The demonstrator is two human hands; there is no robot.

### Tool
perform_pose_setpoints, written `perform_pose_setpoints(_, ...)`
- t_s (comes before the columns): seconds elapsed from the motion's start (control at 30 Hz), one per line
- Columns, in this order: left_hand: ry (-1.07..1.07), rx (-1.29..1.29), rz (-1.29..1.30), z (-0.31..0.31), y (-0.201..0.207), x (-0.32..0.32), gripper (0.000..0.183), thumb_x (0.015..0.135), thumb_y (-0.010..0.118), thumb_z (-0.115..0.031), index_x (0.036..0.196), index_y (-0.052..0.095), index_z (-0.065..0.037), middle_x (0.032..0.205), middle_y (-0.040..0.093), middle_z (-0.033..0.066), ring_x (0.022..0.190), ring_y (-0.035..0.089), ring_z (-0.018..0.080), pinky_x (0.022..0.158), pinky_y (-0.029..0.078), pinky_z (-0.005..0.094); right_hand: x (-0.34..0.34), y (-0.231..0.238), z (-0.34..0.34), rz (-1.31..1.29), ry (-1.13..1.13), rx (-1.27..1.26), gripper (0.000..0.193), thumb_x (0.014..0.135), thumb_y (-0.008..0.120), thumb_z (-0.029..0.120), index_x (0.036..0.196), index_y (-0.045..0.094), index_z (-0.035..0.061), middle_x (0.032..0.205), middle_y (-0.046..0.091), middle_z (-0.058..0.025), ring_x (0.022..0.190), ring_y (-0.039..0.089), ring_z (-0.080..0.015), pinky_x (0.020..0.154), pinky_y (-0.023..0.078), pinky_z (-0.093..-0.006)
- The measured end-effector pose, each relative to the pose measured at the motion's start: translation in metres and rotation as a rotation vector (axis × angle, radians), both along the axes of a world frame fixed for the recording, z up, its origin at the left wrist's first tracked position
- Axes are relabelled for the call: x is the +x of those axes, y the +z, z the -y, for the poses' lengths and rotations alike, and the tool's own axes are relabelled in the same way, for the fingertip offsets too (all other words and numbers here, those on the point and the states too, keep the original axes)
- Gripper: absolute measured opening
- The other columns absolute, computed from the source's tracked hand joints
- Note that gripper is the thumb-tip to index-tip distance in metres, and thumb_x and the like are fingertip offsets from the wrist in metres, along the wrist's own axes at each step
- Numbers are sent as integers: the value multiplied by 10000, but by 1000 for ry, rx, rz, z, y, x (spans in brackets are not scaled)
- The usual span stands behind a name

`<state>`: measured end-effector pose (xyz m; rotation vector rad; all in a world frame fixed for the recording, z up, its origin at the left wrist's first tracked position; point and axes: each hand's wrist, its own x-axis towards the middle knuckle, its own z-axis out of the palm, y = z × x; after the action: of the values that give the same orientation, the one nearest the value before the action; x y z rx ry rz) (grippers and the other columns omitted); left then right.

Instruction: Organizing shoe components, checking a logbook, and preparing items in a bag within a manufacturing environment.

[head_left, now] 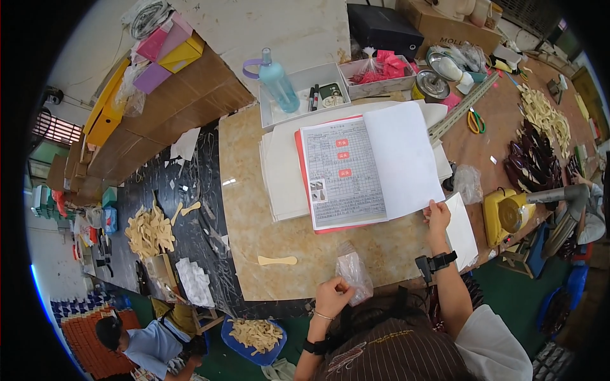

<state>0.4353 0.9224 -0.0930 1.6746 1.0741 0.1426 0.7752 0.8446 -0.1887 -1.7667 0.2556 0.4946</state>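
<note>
My right hand (436,217) pinches the lower right corner of a white page (405,159). That page is lifted at an angle from an open red folder (301,165), whose left side shows a printed form (343,171) with red labels. At the near edge of the table, my left hand (335,297) has its fingers closed at the side of a clear plastic bag (359,273) with something pale inside. To the left of the bag lies a flat beige strip (277,260) with widened ends, touched by neither hand.
Beyond the folder stand a grey tray (270,117) with a blue bottle (278,82), and a box of red packets (381,75). Scissors (475,122), a yellow machine (502,216) and dark piled pieces (534,159) are right. Beige pieces (150,232) and a seated person (149,346) are left.
</note>
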Motion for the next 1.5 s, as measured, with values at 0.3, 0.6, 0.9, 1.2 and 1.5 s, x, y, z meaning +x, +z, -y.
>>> perform_pose_setpoints(0.3,1,-2,-21,-1,2,1,224,689,768,-166,682,609,-9,611,623,89,568,622,178,584,500,283,-52,63,-56,1237,116,-252,463,768,553,-27,1228,504,-16,1256,479,-244,1210,446,-386,1011,357,-471)
perform_pose_setpoints(0.6,-29,19,-27,-2,8,6,209,695,760,-157,688,611,-11,622,628,95,577,632,187,587,508,289,-102,61,-91,1110,1063,-241,407,734,588,-12,1140,580,13,1249,521,-184,1254,428,-369,1061,354,-457)
perform_pose_setpoints(0.9,-73,61,20,-5,26,12,166,706,728,-119,700,598,-17,647,628,114,605,643,237,610,511,312,-123,103,-50,535,1698,23,411,744,566,53,1151,617,86,1006,646,-172,951,591,-351,851,485,-437)
perform_pose_setpoints(1.2,-67,166,78,0,48,19,137,683,689,-40,707,556,-24,638,598,95,596,619,221,594,488,305,-133,93,-23,367,1746,423,380,749,599,95,1126,632,77,995,661,-116,939,591,-330,827,472,-421)
perform_pose_setpoints(1.5,-94,334,54,5,74,17,202,649,721,-105,753,555,-58,674,573,87,602,592,239,577,468,309,-140,99,-23,433,1763,345,157,828,644,210,950,640,111,873,642,-27,882,579,-223,869,393,-366)
